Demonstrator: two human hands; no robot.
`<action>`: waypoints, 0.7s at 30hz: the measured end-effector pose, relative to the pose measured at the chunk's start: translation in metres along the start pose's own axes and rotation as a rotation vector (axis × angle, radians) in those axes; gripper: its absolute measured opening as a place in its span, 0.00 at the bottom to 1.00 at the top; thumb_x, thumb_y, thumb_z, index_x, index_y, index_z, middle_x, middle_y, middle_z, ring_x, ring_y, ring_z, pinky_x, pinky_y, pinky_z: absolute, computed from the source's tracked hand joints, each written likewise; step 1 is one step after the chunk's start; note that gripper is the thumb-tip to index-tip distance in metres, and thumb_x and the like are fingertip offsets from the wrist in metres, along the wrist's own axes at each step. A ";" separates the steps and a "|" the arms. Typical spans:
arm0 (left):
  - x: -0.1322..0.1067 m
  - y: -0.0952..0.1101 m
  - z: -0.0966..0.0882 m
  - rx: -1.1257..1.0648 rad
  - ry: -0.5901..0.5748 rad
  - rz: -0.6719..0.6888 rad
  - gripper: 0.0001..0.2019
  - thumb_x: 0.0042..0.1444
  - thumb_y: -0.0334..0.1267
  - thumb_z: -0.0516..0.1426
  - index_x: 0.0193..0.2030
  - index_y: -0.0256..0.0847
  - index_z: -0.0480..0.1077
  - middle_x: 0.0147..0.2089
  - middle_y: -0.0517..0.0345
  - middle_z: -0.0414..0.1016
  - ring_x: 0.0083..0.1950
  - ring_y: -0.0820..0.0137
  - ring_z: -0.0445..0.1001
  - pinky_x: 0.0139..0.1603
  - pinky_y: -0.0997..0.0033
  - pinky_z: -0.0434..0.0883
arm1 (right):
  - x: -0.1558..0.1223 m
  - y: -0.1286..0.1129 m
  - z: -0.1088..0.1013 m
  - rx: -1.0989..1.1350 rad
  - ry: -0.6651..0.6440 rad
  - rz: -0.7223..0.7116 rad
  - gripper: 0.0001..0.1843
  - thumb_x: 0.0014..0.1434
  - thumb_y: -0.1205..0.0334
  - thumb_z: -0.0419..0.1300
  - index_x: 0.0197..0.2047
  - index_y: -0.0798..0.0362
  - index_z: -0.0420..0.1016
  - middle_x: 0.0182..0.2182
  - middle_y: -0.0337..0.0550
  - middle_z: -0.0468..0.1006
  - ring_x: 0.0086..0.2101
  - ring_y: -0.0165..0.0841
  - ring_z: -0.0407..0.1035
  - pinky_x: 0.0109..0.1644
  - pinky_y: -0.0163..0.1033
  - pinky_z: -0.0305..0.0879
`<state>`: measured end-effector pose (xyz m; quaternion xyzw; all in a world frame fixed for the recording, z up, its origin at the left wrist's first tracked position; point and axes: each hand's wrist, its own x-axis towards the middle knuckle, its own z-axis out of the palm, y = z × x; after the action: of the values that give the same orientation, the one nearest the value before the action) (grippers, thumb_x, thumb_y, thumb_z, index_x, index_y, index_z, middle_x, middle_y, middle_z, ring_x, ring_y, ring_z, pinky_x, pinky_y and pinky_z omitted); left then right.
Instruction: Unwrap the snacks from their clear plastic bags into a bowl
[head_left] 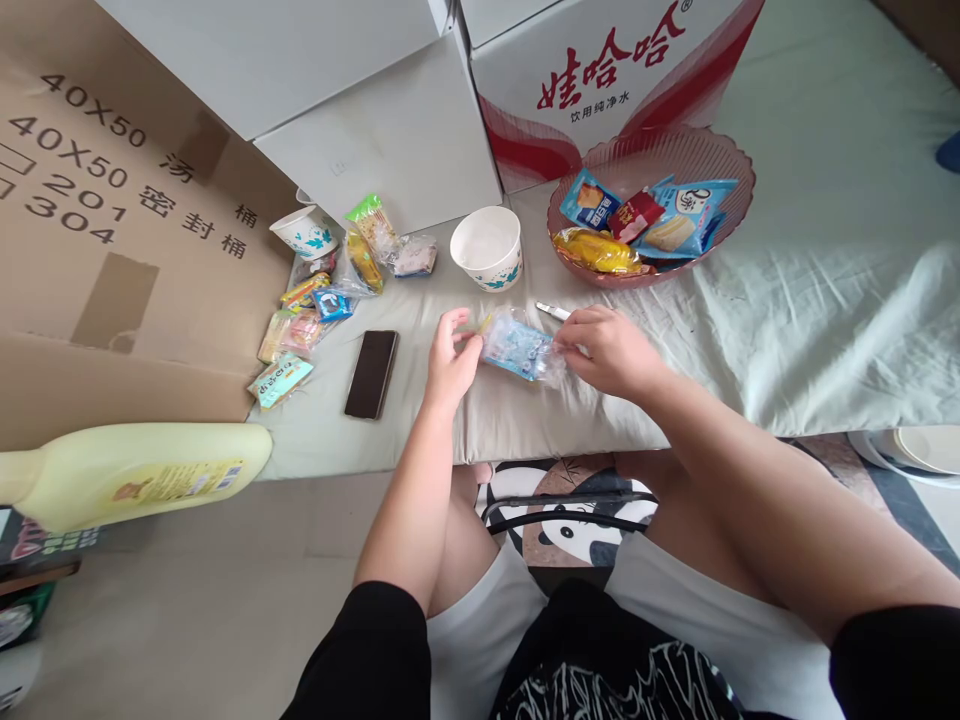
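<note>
Packet [517, 348]: clear, crinkled plastic, blue printed; lies near table [322, 448] front edge, right end slightly closer.

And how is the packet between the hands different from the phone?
The packet is blue inside crinkly clear wrapping, while the phone is dark and smooth. The packet has the left hand and right hand at its ends; neither hand touches the phone. The packet stretches crosswise before the person, while the phone points mostly away from them. Both are roughly oblong.
</note>
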<state>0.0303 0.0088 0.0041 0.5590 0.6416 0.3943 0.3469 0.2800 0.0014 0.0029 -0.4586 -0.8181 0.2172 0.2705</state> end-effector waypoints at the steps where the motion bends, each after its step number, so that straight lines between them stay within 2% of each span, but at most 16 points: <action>1: -0.001 0.000 0.000 0.030 -0.027 0.064 0.23 0.54 0.37 0.65 0.57 0.46 0.70 0.64 0.48 0.74 0.60 0.59 0.76 0.57 0.61 0.74 | 0.000 0.003 -0.001 -0.046 0.017 0.039 0.14 0.61 0.66 0.55 0.35 0.51 0.84 0.39 0.52 0.84 0.43 0.47 0.74 0.47 0.49 0.65; 3: -0.002 0.002 0.001 0.100 -0.101 0.168 0.24 0.51 0.38 0.67 0.56 0.45 0.72 0.63 0.49 0.76 0.64 0.57 0.74 0.63 0.58 0.72 | -0.002 0.010 -0.003 -0.117 0.068 0.131 0.14 0.59 0.67 0.56 0.32 0.51 0.84 0.42 0.52 0.84 0.46 0.49 0.73 0.47 0.51 0.64; 5: -0.003 0.005 0.002 0.139 -0.095 0.178 0.18 0.50 0.36 0.67 0.49 0.44 0.75 0.54 0.50 0.81 0.59 0.58 0.78 0.62 0.58 0.73 | -0.004 0.016 -0.005 -0.156 0.141 0.213 0.13 0.56 0.69 0.57 0.31 0.50 0.84 0.44 0.52 0.84 0.48 0.51 0.72 0.48 0.54 0.65; 7: -0.001 0.006 0.001 0.078 -0.005 0.102 0.11 0.52 0.32 0.62 0.44 0.43 0.74 0.45 0.53 0.82 0.49 0.62 0.81 0.53 0.62 0.77 | -0.006 0.017 -0.008 -0.144 0.238 0.238 0.14 0.54 0.70 0.56 0.30 0.50 0.84 0.45 0.53 0.84 0.49 0.51 0.73 0.52 0.56 0.67; 8: 0.001 0.006 0.000 0.017 0.038 0.045 0.11 0.53 0.30 0.60 0.43 0.43 0.73 0.43 0.54 0.81 0.44 0.64 0.82 0.47 0.65 0.78 | -0.007 0.017 -0.010 -0.112 0.287 0.223 0.15 0.55 0.70 0.55 0.30 0.50 0.83 0.44 0.53 0.84 0.49 0.51 0.73 0.54 0.57 0.68; 11: 0.006 0.003 -0.010 -0.118 0.123 -0.092 0.20 0.50 0.26 0.56 0.51 0.46 0.69 0.46 0.55 0.80 0.34 0.69 0.81 0.32 0.71 0.75 | -0.009 0.007 -0.017 0.034 0.418 0.144 0.16 0.57 0.69 0.52 0.35 0.48 0.82 0.44 0.49 0.83 0.50 0.47 0.76 0.56 0.54 0.70; 13: 0.007 0.000 -0.019 -0.075 0.175 -0.077 0.27 0.48 0.24 0.55 0.56 0.48 0.67 0.52 0.53 0.80 0.38 0.67 0.82 0.35 0.68 0.77 | -0.011 -0.002 -0.022 0.110 0.493 0.089 0.15 0.59 0.66 0.52 0.40 0.48 0.80 0.43 0.48 0.83 0.47 0.45 0.77 0.54 0.52 0.71; 15: 0.005 0.000 -0.025 0.049 0.188 0.068 0.28 0.49 0.24 0.56 0.57 0.47 0.68 0.58 0.49 0.78 0.52 0.61 0.82 0.50 0.60 0.80 | -0.012 -0.011 -0.026 0.145 0.541 0.016 0.11 0.62 0.60 0.54 0.42 0.48 0.78 0.40 0.47 0.82 0.43 0.44 0.77 0.50 0.50 0.72; 16: 0.003 0.002 -0.027 0.124 0.153 0.173 0.25 0.51 0.25 0.57 0.56 0.47 0.69 0.61 0.48 0.77 0.60 0.59 0.79 0.59 0.56 0.77 | -0.013 -0.016 -0.027 0.152 0.546 -0.020 0.10 0.63 0.58 0.55 0.42 0.48 0.77 0.38 0.47 0.82 0.41 0.43 0.77 0.48 0.48 0.72; 18: -0.003 0.006 -0.027 0.272 -0.004 0.373 0.19 0.54 0.31 0.62 0.53 0.46 0.73 0.65 0.47 0.75 0.69 0.56 0.72 0.71 0.51 0.69 | -0.014 -0.023 -0.027 0.160 0.488 -0.060 0.08 0.63 0.57 0.57 0.41 0.48 0.76 0.31 0.43 0.81 0.33 0.38 0.75 0.41 0.42 0.69; 19: -0.005 0.009 -0.026 0.333 -0.111 0.434 0.17 0.55 0.36 0.65 0.52 0.45 0.74 0.66 0.47 0.75 0.70 0.54 0.71 0.73 0.50 0.66 | -0.015 -0.026 -0.027 0.161 0.421 -0.064 0.08 0.63 0.57 0.57 0.40 0.49 0.76 0.28 0.41 0.79 0.29 0.35 0.73 0.37 0.40 0.67; 21: -0.010 0.014 -0.022 0.413 -0.297 0.439 0.17 0.55 0.43 0.68 0.50 0.45 0.77 0.63 0.48 0.78 0.66 0.55 0.75 0.70 0.53 0.69 | -0.016 -0.032 -0.025 0.146 0.232 -0.061 0.10 0.65 0.57 0.55 0.38 0.49 0.76 0.21 0.37 0.75 0.22 0.31 0.67 0.32 0.38 0.61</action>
<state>0.0186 -0.0028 0.0260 0.7939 0.5145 0.2354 0.2228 0.2826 -0.0251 0.0372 -0.4346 -0.7770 0.2133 0.4025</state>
